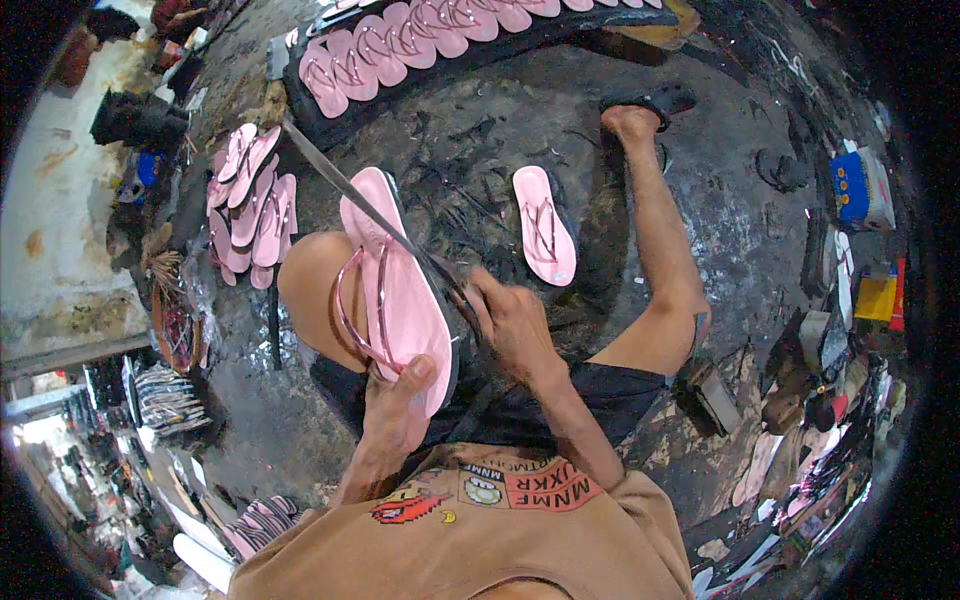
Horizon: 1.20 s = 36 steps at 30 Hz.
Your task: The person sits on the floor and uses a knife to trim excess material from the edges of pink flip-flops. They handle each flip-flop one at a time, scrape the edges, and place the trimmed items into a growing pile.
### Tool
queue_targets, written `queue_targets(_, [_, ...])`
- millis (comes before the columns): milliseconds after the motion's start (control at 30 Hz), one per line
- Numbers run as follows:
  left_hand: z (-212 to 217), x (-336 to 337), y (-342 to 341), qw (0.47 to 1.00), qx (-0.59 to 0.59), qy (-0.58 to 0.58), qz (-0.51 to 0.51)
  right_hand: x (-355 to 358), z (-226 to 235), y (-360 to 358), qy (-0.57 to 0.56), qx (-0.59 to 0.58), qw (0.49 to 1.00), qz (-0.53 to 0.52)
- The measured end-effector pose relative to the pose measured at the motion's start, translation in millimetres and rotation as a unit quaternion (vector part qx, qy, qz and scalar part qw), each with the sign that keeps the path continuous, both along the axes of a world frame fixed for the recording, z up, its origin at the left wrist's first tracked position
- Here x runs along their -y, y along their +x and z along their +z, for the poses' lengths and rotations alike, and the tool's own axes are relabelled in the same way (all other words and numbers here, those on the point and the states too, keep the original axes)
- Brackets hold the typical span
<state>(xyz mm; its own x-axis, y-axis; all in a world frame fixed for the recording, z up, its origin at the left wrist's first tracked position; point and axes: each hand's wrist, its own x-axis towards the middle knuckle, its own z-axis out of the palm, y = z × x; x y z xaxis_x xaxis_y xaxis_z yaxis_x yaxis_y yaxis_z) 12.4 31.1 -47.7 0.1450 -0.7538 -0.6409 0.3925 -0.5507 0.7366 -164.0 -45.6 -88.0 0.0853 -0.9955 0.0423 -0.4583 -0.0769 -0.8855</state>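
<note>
- Left hand clamped on the heel end of a pink sandal, thumb on top, fingers curled under the sole.
- Sandal propped on the left knee, toe end pointing away; glossy pink strap arched in a loop above the footbed.
- Right hand fisted around the handle of a long blade; thin, dull grey metal, laid slantwise across the sandal's right edge.
- Sole smooth, matte, foam-like; dark rim along the edge.
- Second pink sandal flat on the floor beyond the knees, strap fitted, well apart from both hands.
- Loose pile of sandals on the floor to the left, overlapping, straps up.
- Row of sandals at the far side, lined up side by side on a dark curved ledge; no closed container visible.
- Floor black, grimy, rough, strewn with thin dark scraps.
- Right leg stretched out, foot in a black slipper.
- Clutter of boxes and tools at the right, too small to tell apart.
</note>
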Motion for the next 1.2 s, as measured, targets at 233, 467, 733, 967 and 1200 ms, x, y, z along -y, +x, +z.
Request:
queue_targets(233, [15.6, 10.9, -17.5, 0.974, 0.177, -0.059, -0.128, 81.7, 30.7, -8.1, 0.051, 0.389, 0.918, -0.065])
queue_targets(467, [64.3, 60.1, -21.5, 0.944, 0.165, -0.217, -0.185, -10.7, 72.1, -12.5, 0.027, 0.303, 0.948, -0.096])
queue_targets(733, [75.0, 51.5, 7.7, 0.983, 0.091, -0.115, -0.109, -189.7, 26.9, -46.5, 0.088, -0.001, 0.996, 0.012])
queue_targets(967, [60.2, 37.7, 1.7, 0.977, 0.062, -0.103, -0.179, -202.5, 13.6, -46.3, 0.085, -0.063, 0.994, -0.026])
queue_targets(1200, [68.5, 49.4, 4.6, 0.976, 0.079, -0.123, -0.160, -90.1, 54.6, -72.8, 0.070, -0.115, 0.988, 0.071])
